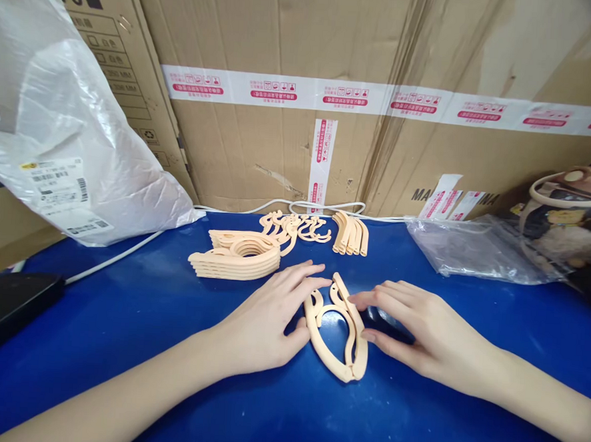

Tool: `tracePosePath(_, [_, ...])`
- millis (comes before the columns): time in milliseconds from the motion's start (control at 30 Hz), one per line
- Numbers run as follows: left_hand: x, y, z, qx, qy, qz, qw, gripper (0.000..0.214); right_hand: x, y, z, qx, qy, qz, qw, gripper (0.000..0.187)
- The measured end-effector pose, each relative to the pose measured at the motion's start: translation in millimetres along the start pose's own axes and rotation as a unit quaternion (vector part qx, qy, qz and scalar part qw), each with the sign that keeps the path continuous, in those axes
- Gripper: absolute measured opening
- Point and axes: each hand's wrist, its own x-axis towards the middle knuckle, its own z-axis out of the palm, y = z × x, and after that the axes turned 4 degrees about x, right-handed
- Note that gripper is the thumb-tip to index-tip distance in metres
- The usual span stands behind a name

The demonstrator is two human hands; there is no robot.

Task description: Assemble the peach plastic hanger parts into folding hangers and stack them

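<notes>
A cream plastic folding hanger (pixel 328 351) lies on the blue table between my two hands, its arms folded up side by side and joined at the near end. My left hand (pixel 277 313) rests along its left side, fingers stretched out and thumb apart, touching the left arm. From the right, my right hand (pixel 409 321) touches the other arm with its index fingertip and thumb, the fingers extended and spread. Neither hand is wrapped round the hanger. Behind my left hand sits a stack of cream hanger pieces (pixel 235 265).
Loose cream hooks (pixel 319 230) and a row of short curved pieces (pixel 349 234) lie farther back. A white plastic parcel (pixel 81 121) leans at left, near a black object (pixel 12 310). Clear plastic bag (pixel 474 248) and basket (pixel 567 201) stand right. Cardboard boxes (pixel 259 152) line the back.
</notes>
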Motion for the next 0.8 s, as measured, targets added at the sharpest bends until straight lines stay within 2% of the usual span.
tracePosePath(300, [-1.2,3.5,1.7,-0.006,-0.040,0.027,0.999,0.074,2.5,8.5,3.6,0.065,-0.071,-0.034,0.995,0.058])
tracePosePath(367, [-0.8,4.3,1.7,-0.006,-0.035,0.022,0.999,0.075,3.6,10.5,5.4,0.086,-0.034,-0.008,0.996,0.050])
tracePosePath(467, [0.0,6.4,-0.6,-0.012,-0.010,0.011,1.000,0.068,5.3,15.1,5.2,0.114,0.052,0.085,0.988,0.035])
tracePosePath(533, [0.5,7.9,-2.9,-0.010,0.020,0.015,1.000,0.063,6.1,17.9,3.9,0.159,0.055,0.154,0.974,0.031])
tracePosePath(600, [0.9,9.2,-5.0,0.005,0.062,0.032,0.998,0.060,7.0,18.8,2.8,0.251,0.028,0.190,0.949,0.032])
tracePosePath(700, [0.9,10.2,-6.9,0.041,0.103,0.066,0.992,0.062,8.2,17.0,2.9,0.398,0.006,0.196,0.896,0.040])
tracePosePath(800, [0.5,9.8,-7.1,0.069,0.105,0.088,0.988,0.067,8.4,15.5,4.3,0.464,0.004,0.195,0.864,0.037])
